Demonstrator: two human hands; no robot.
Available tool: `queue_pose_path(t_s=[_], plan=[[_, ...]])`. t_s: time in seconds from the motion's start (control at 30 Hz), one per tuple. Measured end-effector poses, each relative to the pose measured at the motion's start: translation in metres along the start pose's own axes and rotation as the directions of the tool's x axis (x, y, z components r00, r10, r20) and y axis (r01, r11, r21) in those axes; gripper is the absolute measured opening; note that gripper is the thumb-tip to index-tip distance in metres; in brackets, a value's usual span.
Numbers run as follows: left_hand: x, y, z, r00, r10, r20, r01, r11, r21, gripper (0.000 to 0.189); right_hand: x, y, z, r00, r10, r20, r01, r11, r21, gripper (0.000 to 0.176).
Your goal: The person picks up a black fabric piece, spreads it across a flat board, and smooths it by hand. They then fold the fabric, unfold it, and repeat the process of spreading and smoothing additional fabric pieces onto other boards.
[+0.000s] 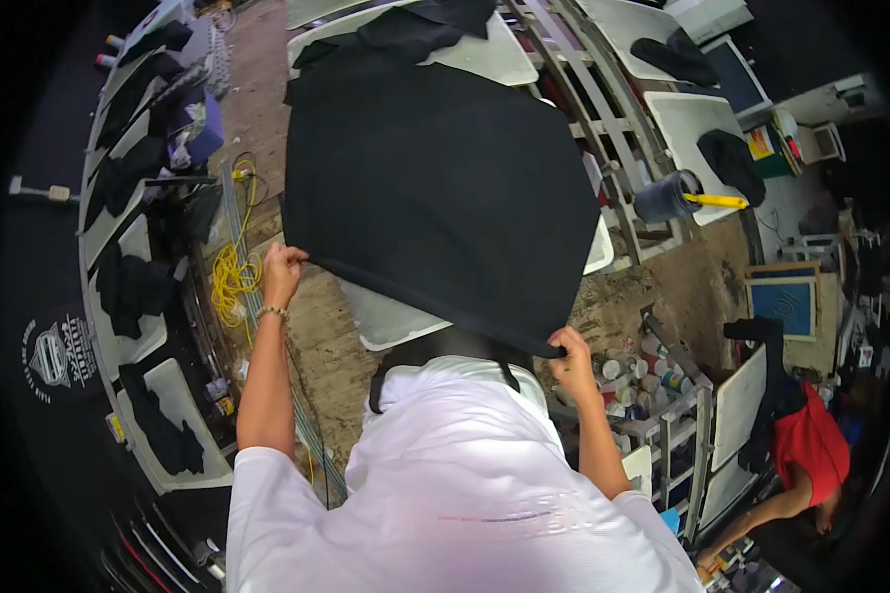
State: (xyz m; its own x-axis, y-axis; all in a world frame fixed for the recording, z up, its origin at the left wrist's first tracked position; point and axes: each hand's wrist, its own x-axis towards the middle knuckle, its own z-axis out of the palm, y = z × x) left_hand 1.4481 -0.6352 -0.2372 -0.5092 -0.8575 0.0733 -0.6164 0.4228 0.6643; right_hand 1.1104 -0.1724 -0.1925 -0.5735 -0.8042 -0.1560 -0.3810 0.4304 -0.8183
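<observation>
A large black cloth (425, 178) spreads out in front of me, its near edge pulled taut between my two hands. My left hand (285, 269) pinches the near left corner. At the near right corner, my right hand (571, 361) is closed on the same cloth. Under it, part of a white board (391, 318) shows near my body. The cloth's far end lies bunched on another white board (499, 57). Whether the cloth is a garment or a plain piece, I cannot make out.
On the right, a dark container (666, 198) with a yellow-handled tool (717, 201) stands by a metal frame. Several paint jars (643, 376) crowd a rack below. A person in red (811, 440) bends at far right. Yellow cable (229, 282) hangs left, beside boards with black cloths (133, 287).
</observation>
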Motion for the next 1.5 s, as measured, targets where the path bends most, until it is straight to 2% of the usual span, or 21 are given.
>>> queue_pose_path(t_s=[0.07, 0.1, 0.17, 0.2, 0.27, 0.33, 0.4, 0.47, 0.53, 0.57, 0.6, 0.67, 0.87, 1.17, 1.27, 1.3, 1.33, 1.37, 1.4, 1.43, 1.5], plan=[[-0.004, -0.007, 0.007, 0.995, 0.081, 0.06, -0.098, 0.919, 0.382, 0.022, 0.003, -0.033, -0.002, 0.972, -0.211, -0.103, 0.187, 0.961, -0.204, 0.027], [-0.006, 0.025, 0.003, 0.992, -0.027, 0.12, -0.028, 0.903, 0.429, 0.024, 0.005, -0.04, -0.003, 0.976, -0.201, -0.082, 0.188, 0.971, -0.15, 0.025], [-0.013, 0.092, 0.005, 0.971, 0.147, 0.188, -0.171, 0.978, 0.122, 0.033, 0.014, -0.066, -0.003, 0.973, -0.221, -0.07, 0.218, 0.974, -0.057, 0.016], [-0.014, 0.126, 0.013, 0.899, 0.369, 0.234, -0.347, 0.928, -0.134, 0.038, 0.024, -0.075, -0.002, 0.961, -0.272, -0.051, 0.272, 0.962, -0.016, 0.024], [-0.032, 0.227, 0.022, 0.813, 0.422, 0.402, -0.217, 0.859, -0.463, 0.066, 0.049, -0.103, -0.002, 0.932, -0.361, -0.018, 0.361, 0.932, -0.014, 0.028], [-0.044, 0.283, 0.04, 0.739, 0.527, 0.421, -0.118, 0.716, -0.688, 0.064, 0.082, -0.142, -0.007, 0.878, -0.476, -0.041, 0.473, 0.878, -0.073, 0.029], [-0.031, 0.303, 0.049, 0.734, 0.431, 0.525, 0.091, 0.704, -0.704, 0.046, 0.115, -0.174, -0.015, 0.856, -0.504, -0.114, 0.496, 0.863, -0.091, 0.03], [-0.006, 0.309, 0.036, 0.788, 0.318, 0.527, 0.106, 0.773, -0.626, 0.026, 0.144, -0.201, -0.038, 0.944, -0.323, -0.061, 0.325, 0.945, 0.03, 0.036], [0.009, 0.324, 0.011, 0.85, 0.247, 0.466, 0.281, 0.535, -0.797, 0.013, 0.175, -0.198, -0.053, 0.947, -0.303, 0.108, 0.298, 0.953, 0.057, 0.04], [0.016, 0.327, 0.004, 0.893, 0.196, 0.405, 0.293, 0.43, -0.854, 0.012, 0.194, -0.181, -0.044, 0.883, -0.459, 0.101, 0.414, 0.861, 0.295, 0.031], [0.026, 0.329, -0.004, 0.929, 0.138, 0.344, 0.287, 0.317, -0.904, 0.01, 0.209, -0.173, -0.045, 0.865, -0.491, 0.105, 0.441, 0.843, 0.306, 0.031], [0.041, 0.326, -0.025, 0.877, 0.066, 0.476, 0.458, 0.185, -0.869, 0.011, 0.233, -0.164, -0.058, 0.901, -0.304, 0.309, 0.097, 0.836, 0.54, 0.023], [0.037, 0.287, 0.002, 0.931, -0.118, 0.346, 0.364, 0.203, -0.909, 0.011, 0.262, -0.175, -0.068, 0.868, -0.35, 0.351, 0.056, 0.773, 0.632, 0.02], [0.014, 0.264, 0.024, 0.968, -0.069, 0.241, 0.248, 0.102, -0.963, 0.034, 0.268, -0.159, -0.064, 0.813, -0.335, 0.476, 0.02, 0.833, 0.553, 0.017], [0.003, 0.266, 0.029, 0.972, -0.114, 0.207, 0.22, 0.113, -0.969, 0.041, 0.249, -0.169, -0.059, 0.785, -0.353, 0.509, 0.01, 0.829, 0.559, 0.015], [-0.005, 0.264, 0.032, 0.977, -0.157, 0.144, 0.179, 0.244, -0.953, 0.04, 0.238, -0.172, -0.057, 0.766, -0.379, 0.518, 0.024, 0.823, 0.568, 0.016], [-0.015, 0.261, 0.036, 0.977, -0.195, 0.08, 0.149, 0.373, -0.916, 0.04, 0.232, -0.169, -0.054, 0.771, -0.423, 0.476, 0.247, 0.888, 0.389, 0.019], [-0.026, 0.256, 0.04, 0.97, -0.224, 0.09, 0.169, 0.362, -0.917, 0.04, 0.229, -0.158, -0.046, 0.718, -0.538, 0.442, 0.455, 0.843, 0.288, 0.02], [-0.039, 0.251, 0.045, 0.981, -0.193, -0.021, 0.111, 0.646, -0.755, 0.037, 0.225, -0.143, -0.037, 0.638, -0.642, 0.424, 0.636, 0.75, 0.179, 0.022], [-0.053, 0.247, 0.051, 0.987, -0.124, -0.103, 0.055, 0.86, -0.508, 0.035, 0.216, -0.128, -0.029, 0.641, -0.622, 0.45, 0.615, 0.767, 0.185, 0.022], [-0.085, 0.229, 0.072, 0.997, 0.024, -0.075, -0.045, 0.958, -0.285, 0.031, 0.194, -0.097, -0.02, 0.696, -0.637, 0.333, 0.694, 0.715, -0.083, 0.026]])
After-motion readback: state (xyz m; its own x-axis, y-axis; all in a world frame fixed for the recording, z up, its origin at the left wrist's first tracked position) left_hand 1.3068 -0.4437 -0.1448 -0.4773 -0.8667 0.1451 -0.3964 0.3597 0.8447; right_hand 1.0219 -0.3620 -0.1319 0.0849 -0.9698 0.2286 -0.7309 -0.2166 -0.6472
